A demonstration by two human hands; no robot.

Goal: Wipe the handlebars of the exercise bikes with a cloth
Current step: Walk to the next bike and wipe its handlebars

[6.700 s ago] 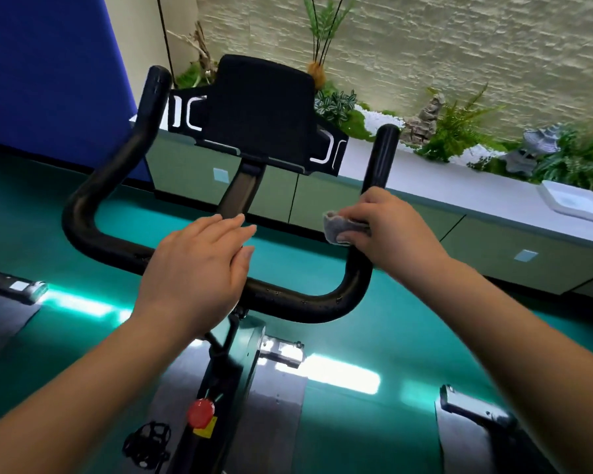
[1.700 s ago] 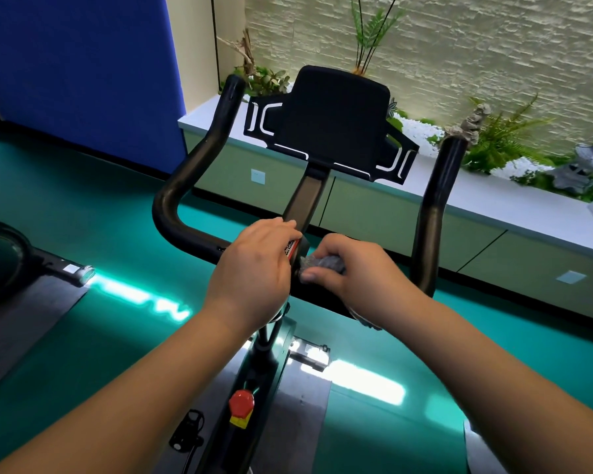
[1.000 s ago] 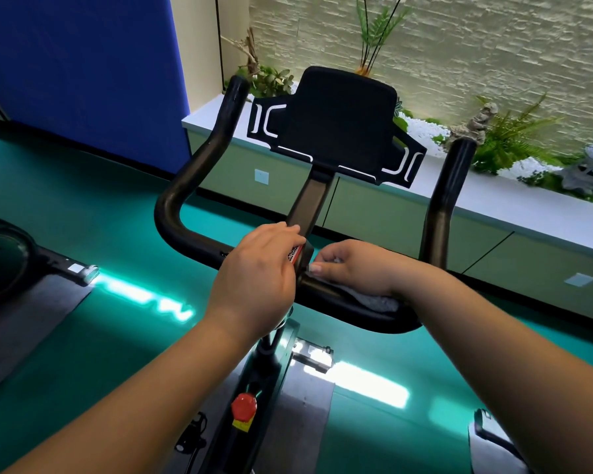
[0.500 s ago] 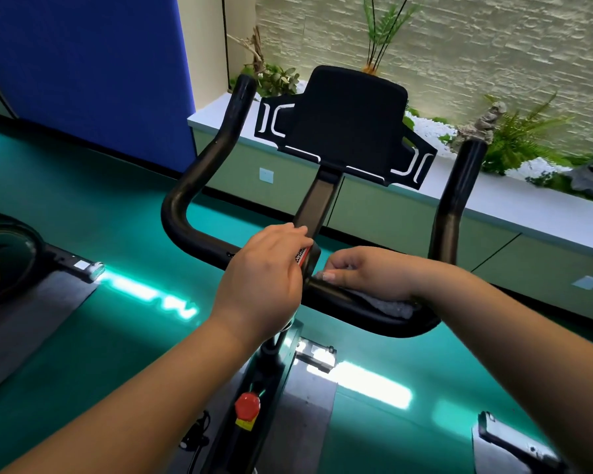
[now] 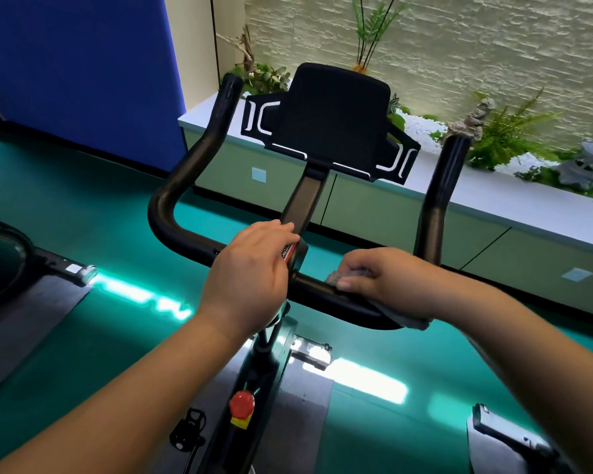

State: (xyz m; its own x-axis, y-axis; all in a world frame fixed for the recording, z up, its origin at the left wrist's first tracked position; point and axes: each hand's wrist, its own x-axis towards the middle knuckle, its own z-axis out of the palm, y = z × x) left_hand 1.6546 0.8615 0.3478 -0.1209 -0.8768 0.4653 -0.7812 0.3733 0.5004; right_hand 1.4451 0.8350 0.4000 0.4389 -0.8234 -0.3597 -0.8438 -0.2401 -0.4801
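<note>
The floor (image 5: 65, 206) is teal green and shiny, with bright stripes of light on it, and grey mats (image 5: 302, 415) lie under the machines. Behind stands a long low cabinet (image 5: 374, 206) with a pale top, carrying green plants (image 5: 507, 131) and white pebbles before a rough light stone wall (image 5: 459, 46). At the left is a blue wall panel (image 5: 76, 63).

I count one exercise bike (image 5: 254, 388) in front of me, and parts of two more machines at the left and right edges. One red knob (image 5: 242, 401) sits on the frame, and one black holder (image 5: 332, 114) stands above the bar.

The handlebar (image 5: 185, 239) is black, smooth and a little glossy, with two horns rising upward. The cloth (image 5: 339, 277) is grey and crumpled; it lies on the bar right of the centre, under my right hand (image 5: 387, 278), which curls around the cloth and presses it on the bar. My left hand (image 5: 250, 268) rests over the middle of the bar, fingers bent around it.
</note>
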